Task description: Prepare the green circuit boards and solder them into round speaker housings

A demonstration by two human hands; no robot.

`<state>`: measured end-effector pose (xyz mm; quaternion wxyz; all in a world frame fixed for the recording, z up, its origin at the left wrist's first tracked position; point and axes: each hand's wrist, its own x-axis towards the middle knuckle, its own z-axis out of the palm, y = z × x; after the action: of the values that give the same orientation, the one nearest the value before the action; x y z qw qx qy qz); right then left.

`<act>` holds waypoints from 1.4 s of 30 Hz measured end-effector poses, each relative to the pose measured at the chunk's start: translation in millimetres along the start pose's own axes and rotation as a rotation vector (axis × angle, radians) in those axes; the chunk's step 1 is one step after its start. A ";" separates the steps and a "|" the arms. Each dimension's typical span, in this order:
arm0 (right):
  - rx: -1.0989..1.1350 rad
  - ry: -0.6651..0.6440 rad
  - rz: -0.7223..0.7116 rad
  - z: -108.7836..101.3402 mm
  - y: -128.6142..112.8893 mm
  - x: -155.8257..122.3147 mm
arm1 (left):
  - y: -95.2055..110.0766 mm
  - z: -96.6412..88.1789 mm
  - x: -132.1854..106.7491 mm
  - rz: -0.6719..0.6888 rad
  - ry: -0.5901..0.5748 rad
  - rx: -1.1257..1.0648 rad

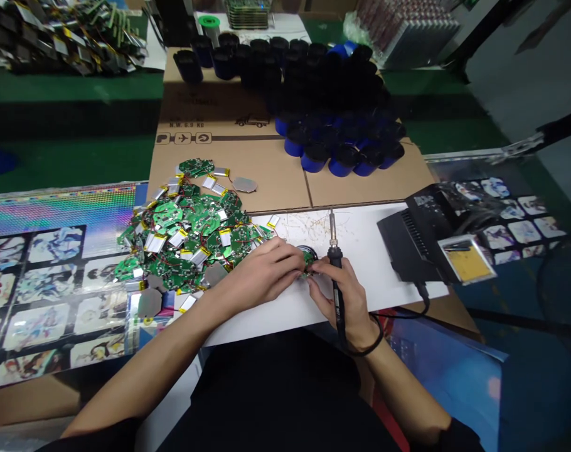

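Note:
A small green circuit board [308, 258] is between my hands above the white sheet [276, 307], mostly hidden by fingers. My left hand [272, 269] is closed on the board's left side, with a dark cable loop just beyond it. A soldering iron [335, 254] is tucked in my right hand [350, 298], its metal tip pointing up and away from the board. The thumb and forefinger of that hand also reach the board's right edge. Left of my hands lies a heap of green circuit boards [196, 216] with silver battery cells and thin wires.
A black soldering station [410, 235] with a yellow sponge tray [467, 260] stands at right. Many blue-and-black cylindrical housings [344, 160] crowd the cardboard [219, 138] ahead. More boards [69, 37] are piled far left. Thin wire scraps [309, 229] litter the sheet.

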<state>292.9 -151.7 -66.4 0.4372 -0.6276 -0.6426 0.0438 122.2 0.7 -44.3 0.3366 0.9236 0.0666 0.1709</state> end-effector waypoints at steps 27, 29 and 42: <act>0.071 0.114 0.244 -66.2 -17.3 -54.1 | 3.3 -15.6 15.5 0.038 -0.130 0.101; 0.031 0.082 0.177 -63.2 -20.3 -48.2 | 3.8 -16.2 15.6 0.032 -0.140 0.109; -0.024 0.015 0.121 -58.5 -21.9 -33.6 | 0.5 -11.7 13.1 0.026 -0.123 0.125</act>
<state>306.4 -213.5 -34.3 0.4308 -0.6710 -0.6006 0.0577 130.2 10.5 -32.1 0.2794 0.9524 0.0443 0.1138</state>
